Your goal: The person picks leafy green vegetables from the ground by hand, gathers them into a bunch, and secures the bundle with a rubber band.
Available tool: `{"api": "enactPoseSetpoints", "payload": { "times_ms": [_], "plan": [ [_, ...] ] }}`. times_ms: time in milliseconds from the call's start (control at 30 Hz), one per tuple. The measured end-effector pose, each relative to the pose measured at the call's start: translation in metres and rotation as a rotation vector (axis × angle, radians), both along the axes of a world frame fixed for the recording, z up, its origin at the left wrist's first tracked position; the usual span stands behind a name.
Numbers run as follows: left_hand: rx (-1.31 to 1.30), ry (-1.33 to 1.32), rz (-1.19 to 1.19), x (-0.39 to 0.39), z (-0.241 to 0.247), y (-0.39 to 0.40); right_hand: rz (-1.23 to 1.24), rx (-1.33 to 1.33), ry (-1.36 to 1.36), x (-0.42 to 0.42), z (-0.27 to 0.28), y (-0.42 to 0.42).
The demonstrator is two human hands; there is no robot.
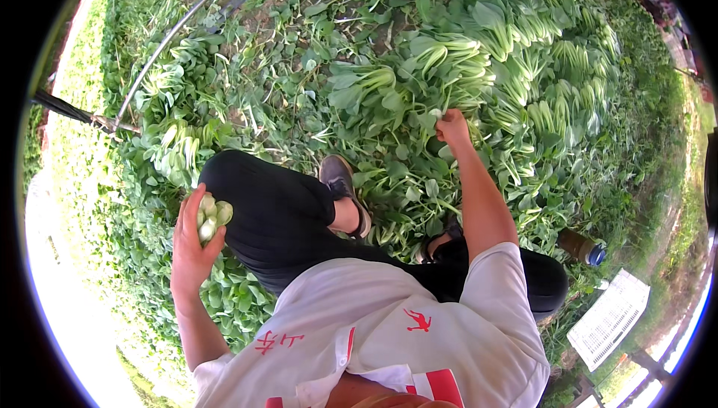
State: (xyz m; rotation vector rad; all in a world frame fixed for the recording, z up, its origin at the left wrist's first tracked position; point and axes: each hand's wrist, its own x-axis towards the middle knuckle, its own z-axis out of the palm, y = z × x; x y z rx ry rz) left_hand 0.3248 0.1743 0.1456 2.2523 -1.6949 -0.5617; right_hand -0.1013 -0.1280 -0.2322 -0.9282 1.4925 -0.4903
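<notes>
My left hand (193,234) is curled around several pale green bok choy bases (210,218), held beside my bent left knee. The leaves of that bunch are mostly hidden below the hand. Out in front to the right, my right hand (453,129) has its fingers closed at a small pale bok choy stalk (436,113), low over the leafy plants. Just beyond it lies a pile of cut bok choy (449,63) with light stalks showing. A smaller bok choy bundle (367,80) rests to the left of that pile.
Rows of laid bok choy (566,108) spread to the right. More bundles (179,144) lie ahead of my left knee. A curved metal hoop (168,38) arches at the upper left. A brown bottle with a blue cap (580,246) and a printed sheet (608,318) are on the right.
</notes>
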Motion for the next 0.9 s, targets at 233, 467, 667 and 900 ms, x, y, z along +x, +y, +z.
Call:
{"api": "enactPoseSetpoints", "payload": {
  "times_ms": [233, 467, 667, 900],
  "plan": [
    [0.083, 0.197, -0.129, 0.007, 0.016, -0.013, 0.426, -0.032, -0.108, -0.041, 0.128, 0.027],
    [0.169, 0.324, -0.189, 0.005, 0.029, -0.025, 0.519, -0.34, 0.035, -0.033, 0.227, 0.049],
    [0.122, 0.274, -0.26, -0.003, 0.025, -0.029, 0.431, -0.294, -0.187, -0.04, 0.266, 0.062],
    [0.174, 0.323, -0.238, -0.003, 0.025, -0.03, 0.26, -0.236, -0.565, -0.028, 0.289, 0.079]
  ]
}}
